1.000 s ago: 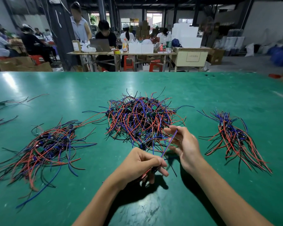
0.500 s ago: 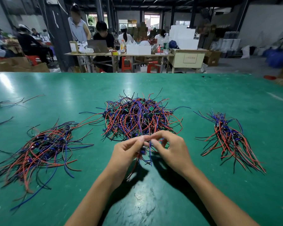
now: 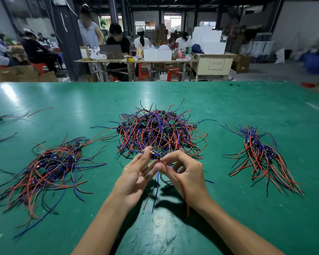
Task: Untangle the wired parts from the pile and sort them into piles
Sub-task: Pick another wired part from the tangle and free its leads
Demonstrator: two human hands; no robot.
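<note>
A wired part was pinched by the fingers of the left hand and right hand before the tangled pile on the desk.

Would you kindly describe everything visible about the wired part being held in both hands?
The wired part is a small dark component with thin red, blue and black leads hanging below it. The left hand pinches its body; the right hand pinches its leads. It is held above the green table, just before the central pile.

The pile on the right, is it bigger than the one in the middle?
No, the right pile is a thin, loose bundle, while the middle pile is a far wider, denser mound.
</note>
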